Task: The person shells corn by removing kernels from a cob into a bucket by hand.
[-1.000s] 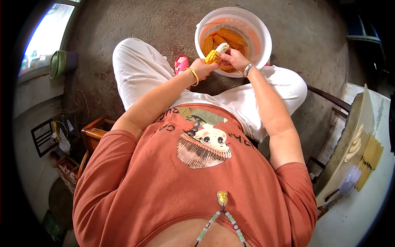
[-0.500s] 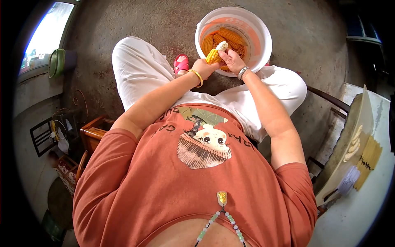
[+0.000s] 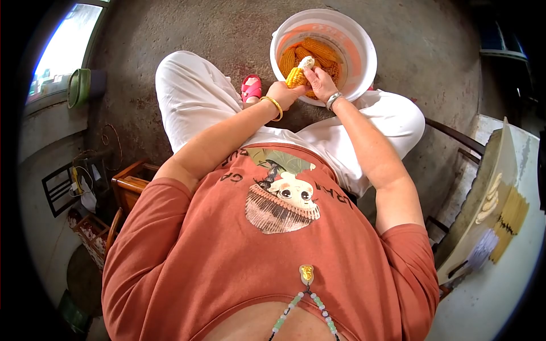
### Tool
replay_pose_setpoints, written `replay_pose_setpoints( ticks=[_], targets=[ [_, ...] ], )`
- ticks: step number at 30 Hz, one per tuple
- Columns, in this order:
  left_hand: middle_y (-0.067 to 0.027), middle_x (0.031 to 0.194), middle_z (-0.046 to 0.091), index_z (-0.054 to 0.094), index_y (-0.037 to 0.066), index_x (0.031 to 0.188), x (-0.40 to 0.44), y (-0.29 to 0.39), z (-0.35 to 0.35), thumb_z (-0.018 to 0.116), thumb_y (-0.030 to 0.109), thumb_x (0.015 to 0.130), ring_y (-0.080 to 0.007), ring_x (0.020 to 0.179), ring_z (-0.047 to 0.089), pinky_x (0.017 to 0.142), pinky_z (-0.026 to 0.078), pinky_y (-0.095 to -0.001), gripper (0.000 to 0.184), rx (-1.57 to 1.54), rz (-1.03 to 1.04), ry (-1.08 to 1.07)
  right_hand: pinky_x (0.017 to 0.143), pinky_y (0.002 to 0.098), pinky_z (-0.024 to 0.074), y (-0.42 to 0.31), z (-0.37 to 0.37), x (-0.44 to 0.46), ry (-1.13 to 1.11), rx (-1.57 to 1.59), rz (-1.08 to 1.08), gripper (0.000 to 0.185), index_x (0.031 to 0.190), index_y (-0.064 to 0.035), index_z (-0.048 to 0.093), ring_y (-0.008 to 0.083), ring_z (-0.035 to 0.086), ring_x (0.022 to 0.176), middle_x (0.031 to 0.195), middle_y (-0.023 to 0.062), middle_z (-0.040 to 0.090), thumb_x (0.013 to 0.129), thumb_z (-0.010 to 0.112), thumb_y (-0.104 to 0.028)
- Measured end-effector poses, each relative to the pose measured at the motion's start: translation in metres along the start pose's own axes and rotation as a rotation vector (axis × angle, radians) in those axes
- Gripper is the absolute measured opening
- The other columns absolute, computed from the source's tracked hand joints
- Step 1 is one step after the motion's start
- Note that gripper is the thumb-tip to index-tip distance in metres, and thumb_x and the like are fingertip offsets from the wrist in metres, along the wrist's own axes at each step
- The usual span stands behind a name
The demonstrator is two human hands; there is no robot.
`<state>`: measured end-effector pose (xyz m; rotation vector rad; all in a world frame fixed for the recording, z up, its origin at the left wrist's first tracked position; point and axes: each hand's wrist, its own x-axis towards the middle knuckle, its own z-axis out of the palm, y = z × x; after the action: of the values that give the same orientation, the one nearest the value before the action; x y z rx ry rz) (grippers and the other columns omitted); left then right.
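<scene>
An ear of corn [image 3: 296, 78] is held over the near edge of a white bucket [image 3: 364, 62]. Yellow kernels cover the part nearer me, while its far end is bare and whitish. My left hand [image 3: 282, 93], with a gold bangle at the wrist, is closed around the kernel-covered part. My right hand [image 3: 322, 85] has its thumb and fingers pressed on the cob near the bare end. Several yellow corn ears [image 3: 318, 50] lie inside the bucket, some hidden behind my hands.
The bucket stands on the concrete floor [image 3: 187, 28] between my knees. To the left is a wooden piece of furniture [image 3: 133, 182]. A board [image 3: 489, 170] bearing pale strips and yellow bundles is at the right. A pink sandal [image 3: 251, 86] shows beside the bucket.
Both hands stay at the same place on the ear of corn, with only a very slight shift of the fingers. The bucket and the ears inside look the same.
</scene>
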<state>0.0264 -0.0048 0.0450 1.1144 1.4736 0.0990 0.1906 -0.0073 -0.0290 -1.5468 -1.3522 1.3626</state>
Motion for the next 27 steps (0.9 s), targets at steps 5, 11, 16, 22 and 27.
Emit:
replay_pose_setpoints(
  ticks=[5, 11, 16, 22, 27],
  targets=[
    [0.0025, 0.053, 0.043, 0.052, 0.007, 0.062, 0.006, -0.007, 0.001, 0.073, 0.044, 0.073, -0.0088, 0.038, 0.038, 0.036, 0.029, -0.0252, 0.044, -0.089, 0.005, -0.027, 0.068, 0.0318, 0.0488, 0.000, 0.001, 0.002, 0.027, 0.115, 0.001, 0.052, 0.097, 0.0026, 0.056, 0.0209, 0.061, 0.077, 0.085, 0.0137, 0.063, 0.090, 0.049, -0.048],
    [0.0029, 0.054, 0.042, 0.051, 0.008, 0.065, 0.013, -0.013, 0.001, 0.072, 0.042, 0.075, -0.0076, 0.038, 0.037, 0.035, 0.028, -0.0236, 0.042, -0.133, 0.010, -0.056, 0.061, 0.0232, 0.0511, -0.032, -0.006, -0.009, -0.100, 0.422, 0.191, 0.044, 0.105, -0.0025, 0.056, 0.0096, 0.059, 0.074, 0.088, 0.0047, 0.061, 0.091, 0.051, -0.044],
    [0.0025, 0.054, 0.043, 0.050, 0.008, 0.069, 0.007, -0.009, -0.004, 0.069, 0.041, 0.079, -0.0069, 0.038, 0.037, 0.034, 0.027, -0.0229, 0.039, -0.168, 0.001, -0.104, 0.067, 0.0260, 0.0523, -0.020, -0.007, -0.002, -0.152, 0.294, 0.165, 0.040, 0.108, -0.0023, 0.055, 0.0103, 0.059, 0.078, 0.096, 0.0050, 0.060, 0.090, 0.053, -0.038],
    [0.0017, 0.054, 0.045, 0.049, 0.008, 0.069, 0.002, -0.004, -0.009, 0.065, 0.040, 0.082, -0.0071, 0.037, 0.039, 0.033, 0.027, -0.0226, 0.038, -0.248, -0.032, -0.166, 0.073, 0.0263, 0.0541, -0.021, -0.020, 0.007, -0.232, 0.319, 0.234, 0.038, 0.113, -0.0022, 0.050, 0.0094, 0.059, 0.082, 0.097, 0.0047, 0.059, 0.091, 0.054, -0.033],
    [0.0018, 0.054, 0.045, 0.049, 0.009, 0.069, 0.003, -0.003, -0.010, 0.067, 0.039, 0.081, -0.0074, 0.036, 0.038, 0.033, 0.027, -0.0226, 0.037, -0.244, -0.033, -0.172, 0.070, 0.0248, 0.0517, -0.033, -0.017, -0.002, -0.267, 0.210, 0.175, 0.040, 0.108, -0.0030, 0.052, 0.0094, 0.057, 0.077, 0.091, 0.0030, 0.058, 0.089, 0.058, -0.038]
  ],
)
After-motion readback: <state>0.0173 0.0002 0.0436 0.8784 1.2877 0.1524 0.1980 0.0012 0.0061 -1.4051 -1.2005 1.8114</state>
